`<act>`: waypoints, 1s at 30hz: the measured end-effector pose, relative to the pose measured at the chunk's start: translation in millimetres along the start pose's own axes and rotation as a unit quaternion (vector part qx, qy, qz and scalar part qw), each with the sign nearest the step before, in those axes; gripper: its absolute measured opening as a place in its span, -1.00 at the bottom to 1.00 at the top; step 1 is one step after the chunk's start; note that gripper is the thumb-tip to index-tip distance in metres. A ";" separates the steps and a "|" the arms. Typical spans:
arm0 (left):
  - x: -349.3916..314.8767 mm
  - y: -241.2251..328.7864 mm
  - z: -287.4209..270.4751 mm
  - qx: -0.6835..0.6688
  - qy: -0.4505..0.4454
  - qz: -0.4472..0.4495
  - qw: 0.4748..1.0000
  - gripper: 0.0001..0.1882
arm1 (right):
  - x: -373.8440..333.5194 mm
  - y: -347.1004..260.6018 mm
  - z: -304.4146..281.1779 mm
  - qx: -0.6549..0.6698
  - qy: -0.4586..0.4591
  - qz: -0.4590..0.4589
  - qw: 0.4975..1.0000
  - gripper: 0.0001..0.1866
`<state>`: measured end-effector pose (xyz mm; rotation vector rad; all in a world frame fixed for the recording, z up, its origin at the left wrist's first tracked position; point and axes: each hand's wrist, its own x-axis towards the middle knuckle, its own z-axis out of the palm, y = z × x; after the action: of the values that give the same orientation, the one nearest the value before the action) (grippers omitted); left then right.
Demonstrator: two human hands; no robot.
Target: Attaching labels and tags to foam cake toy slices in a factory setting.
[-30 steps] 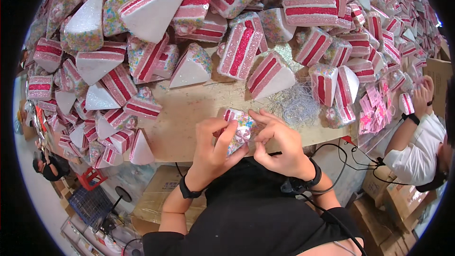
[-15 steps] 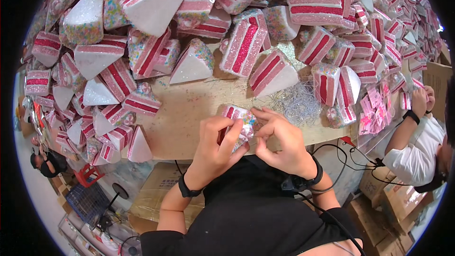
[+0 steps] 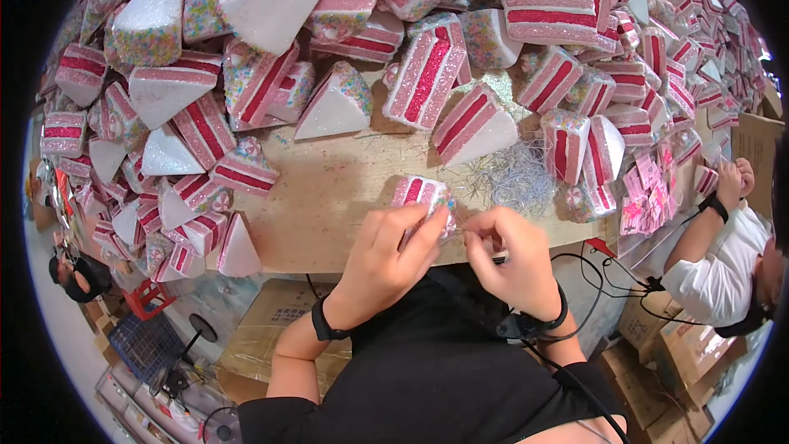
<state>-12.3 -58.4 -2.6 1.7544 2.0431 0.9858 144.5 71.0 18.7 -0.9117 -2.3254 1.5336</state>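
My left hand (image 3: 393,248) is closed around a small toy cake slice (image 3: 421,190) with pink and red glittery layers and a sprinkle-covered side. It is held just above the near edge of the table. Close on its right, my right hand (image 3: 511,259) is closed, with thumb and forefinger pinching what looks like a thin silvery string beside the slice. A small pale-and-dark piece shows under its curled fingers; I cannot make out what it is. Beyond both hands, a tangle of silvery strings (image 3: 516,179) lies on the table.
Many cake slices (image 3: 427,74) are heaped across the back and left of the wooden table (image 3: 304,189). Pink tags (image 3: 651,196) lie at the right. A co-worker in a white shirt (image 3: 719,259) sits further right. Black cables (image 3: 604,279) hang by the table's front edge.
My right hand has drawn slightly right and down, and its spread fingers have closed into a pinch. The left hand still holds the slice, its fingers shifted a little to the right.
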 end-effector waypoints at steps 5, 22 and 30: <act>-1.2 -5.7 5.1 -0.064 0.018 -0.051 0.996 -0.36 | -1.5 5.8 -19.5 0.339 -0.086 0.189 0.917 -0.93; -19.1 -9.5 -13.0 -0.062 0.003 0.176 0.982 -0.69 | -27.7 19.8 8.3 0.440 -0.169 0.112 0.875 -0.96; -19.5 18.4 -16.3 -0.392 -0.061 -0.189 0.898 -0.80 | -14.7 12.9 9.4 0.046 -0.052 -0.245 0.967 -0.75</act>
<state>-3.7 -81.4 17.0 0.9273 1.4888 1.2759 156.4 58.6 5.4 -0.2063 -2.2900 1.4805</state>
